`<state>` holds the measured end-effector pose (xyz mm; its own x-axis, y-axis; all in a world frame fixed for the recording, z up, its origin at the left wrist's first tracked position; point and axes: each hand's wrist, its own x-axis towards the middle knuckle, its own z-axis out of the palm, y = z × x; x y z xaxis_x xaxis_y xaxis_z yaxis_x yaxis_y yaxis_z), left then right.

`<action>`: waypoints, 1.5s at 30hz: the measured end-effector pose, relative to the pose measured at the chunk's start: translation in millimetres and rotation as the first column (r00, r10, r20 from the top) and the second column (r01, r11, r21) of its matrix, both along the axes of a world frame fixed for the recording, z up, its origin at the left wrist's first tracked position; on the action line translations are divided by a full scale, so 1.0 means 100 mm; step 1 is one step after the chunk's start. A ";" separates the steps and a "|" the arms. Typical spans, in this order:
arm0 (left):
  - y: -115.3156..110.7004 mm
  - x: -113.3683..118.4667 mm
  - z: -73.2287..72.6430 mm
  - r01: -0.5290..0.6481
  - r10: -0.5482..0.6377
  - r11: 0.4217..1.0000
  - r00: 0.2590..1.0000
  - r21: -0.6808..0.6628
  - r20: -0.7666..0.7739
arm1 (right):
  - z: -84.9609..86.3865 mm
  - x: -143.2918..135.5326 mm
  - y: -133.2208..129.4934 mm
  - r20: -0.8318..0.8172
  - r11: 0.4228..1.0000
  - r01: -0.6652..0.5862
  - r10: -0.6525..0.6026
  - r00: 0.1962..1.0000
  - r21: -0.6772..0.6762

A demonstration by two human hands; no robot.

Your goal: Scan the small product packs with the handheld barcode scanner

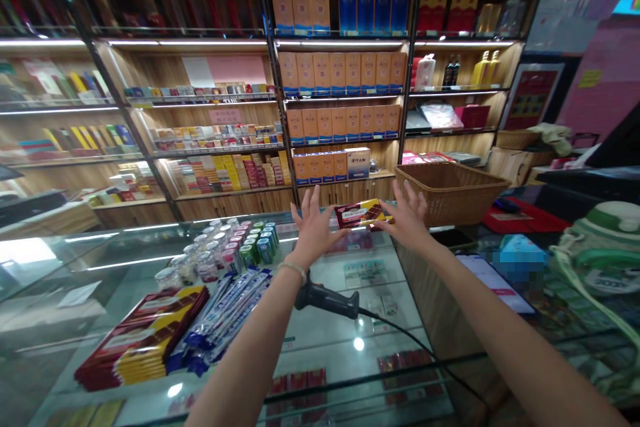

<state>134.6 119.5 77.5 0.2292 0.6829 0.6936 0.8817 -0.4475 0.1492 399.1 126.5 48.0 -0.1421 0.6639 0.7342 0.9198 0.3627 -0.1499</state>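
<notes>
Spanning the gap from bare left hand [314, 230] to bare right hand [409, 219], a flat, rectangular maroon-and-yellow packet [358, 215] is being pinched at both ends, its long axis running crosswise, other fingers being splayed, near the clear glass counter's [330, 347] far end; neither hand is lying nearer.

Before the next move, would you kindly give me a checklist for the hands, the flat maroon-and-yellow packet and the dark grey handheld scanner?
1. Left hand on the flat maroon-and-yellow packet: ok, at its left end.
2. Right hand on the packet: ok, at its right end.
3. Printed side facing the camera: ok.
4. Packet's reverse side checked: cannot tell, it faces away.
5. Dark grey handheld scanner fully visible: not ok, the left wrist covers part of it.
6. Scanner's thin black cable clear of both hands: ok, its visible length runs between the forearms.
</notes>
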 end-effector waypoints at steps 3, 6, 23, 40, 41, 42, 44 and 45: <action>0.08 0.16 -0.04 0.016 -0.016 1.000 1.000 -0.006 -0.001 | -0.01 0.16 0.02 0.014 1.000 0.019 -0.019 1.000 -0.013; 0.15 0.30 -0.07 0.023 -0.024 1.000 0.999 -0.017 -0.023 | -0.03 0.31 0.05 0.024 0.999 0.035 -0.034 0.999 -0.032; 0.64 0.82 -0.14 -0.052 0.033 0.971 0.996 -0.232 -0.085 | -0.09 0.79 0.47 0.181 0.978 0.139 -0.110 0.977 -0.154; 1.23 1.02 -0.55 -0.059 0.041 0.930 0.998 -0.362 -0.056 | -0.44 0.86 0.98 0.334 0.979 0.197 -0.169 0.927 -0.054; 1.26 1.03 -0.57 -0.060 0.043 0.928 0.998 -0.367 -0.054 | -0.46 0.86 1.00 0.343 0.979 0.202 -0.176 0.923 -0.041; 1.28 1.03 -0.59 -0.063 0.047 0.926 0.998 -0.372 -0.053 | -0.49 0.86 1.01 0.352 0.978 0.205 -0.182 0.918 -0.030; 1.32 1.05 -0.62 -0.065 0.049 0.924 0.997 -0.377 -0.051 | -0.53 0.86 1.03 0.368 0.979 0.205 -0.188 0.911 -0.008; 1.34 1.06 -0.63 -0.066 0.050 0.924 0.997 -0.376 -0.052 | -0.55 0.86 1.04 0.377 0.980 0.200 -0.187 0.907 0.005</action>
<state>240.5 253.6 14.0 0.2035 0.9052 0.3730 0.9134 -0.3127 0.2607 485.5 231.0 -6.7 -0.2680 0.7291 0.6297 0.9624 0.1724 0.2099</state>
